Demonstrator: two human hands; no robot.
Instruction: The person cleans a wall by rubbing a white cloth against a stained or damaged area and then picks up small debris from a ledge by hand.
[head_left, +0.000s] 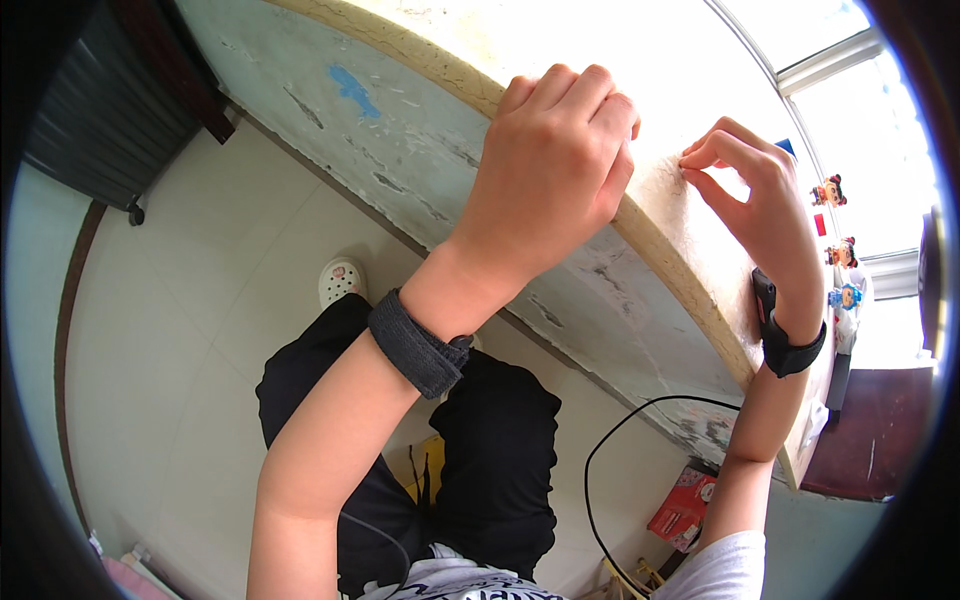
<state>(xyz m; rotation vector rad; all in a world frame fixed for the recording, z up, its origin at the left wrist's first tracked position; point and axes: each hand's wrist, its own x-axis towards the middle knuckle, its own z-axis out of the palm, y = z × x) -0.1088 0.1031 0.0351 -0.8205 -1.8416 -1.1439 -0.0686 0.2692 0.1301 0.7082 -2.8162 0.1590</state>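
My left hand (555, 146) is at the front edge of a pale stone windowsill (660, 244), its back towards the camera and its fingers curled down out of sight; whether it holds anything is hidden. To its right, my right hand (757, 176) is over the sill with thumb and forefinger tips together at the stone surface. No object can be made out between those tips. Each wrist wears a black strap, the left one (418, 343) and the right one (791, 349). A dark device (763, 292) lies beside the right wrist.
Small toy figurines (841, 253) stand along the window side of the sill. A black cable (589, 480) hangs below my right arm, near a red box (682, 510) on the floor. A dark cabinet (870, 435) adjoins the sill's end. The wall (375, 127) under the sill has peeling paint.
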